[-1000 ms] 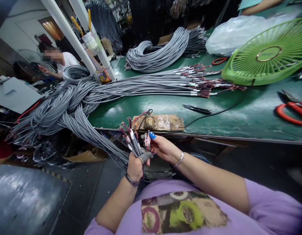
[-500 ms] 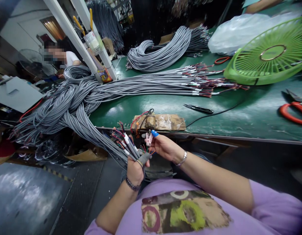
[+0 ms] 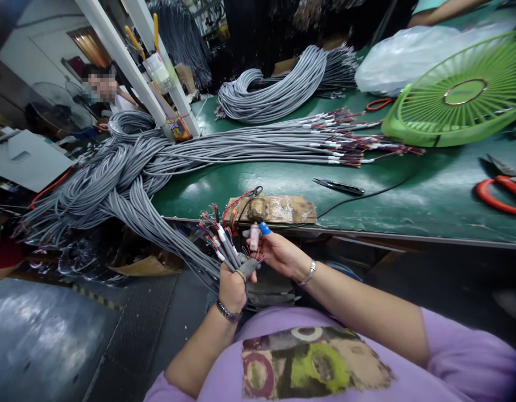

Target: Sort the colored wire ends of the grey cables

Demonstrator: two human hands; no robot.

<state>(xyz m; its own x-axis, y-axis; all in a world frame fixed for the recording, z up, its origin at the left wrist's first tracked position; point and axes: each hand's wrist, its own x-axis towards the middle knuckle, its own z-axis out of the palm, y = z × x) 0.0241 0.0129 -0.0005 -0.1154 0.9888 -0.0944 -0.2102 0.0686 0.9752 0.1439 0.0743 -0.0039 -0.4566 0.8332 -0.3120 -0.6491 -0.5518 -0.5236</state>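
My left hand [image 3: 235, 285] is closed round the ends of several grey cables [image 3: 228, 249], whose thin coloured wires fan out above the fist. Grey coverings sit on some of its fingers. Close beside it, my right hand [image 3: 278, 251], with a blue cover on one fingertip, has its fingers together near the coloured wires. A small pinkish piece [image 3: 254, 237] shows at those fingertips; my right hand seems to pinch it. Just beyond both hands, a wooden block [image 3: 287, 209] lies at the table edge with red and black leads on it.
On the green table [image 3: 249, 176] lie long grey cable bundles [image 3: 241, 146], a coiled bundle [image 3: 278, 92], black snips [image 3: 338, 186], red-handled scissors [image 3: 498, 192], a green fan [image 3: 463, 92] and a plastic bag [image 3: 402, 58]. Another person [image 3: 122, 100] is at the far left.
My left hand and the cable ends have shifted slightly right and up. The pinkish piece has turned in my right fingers. The person at the far left has moved right.
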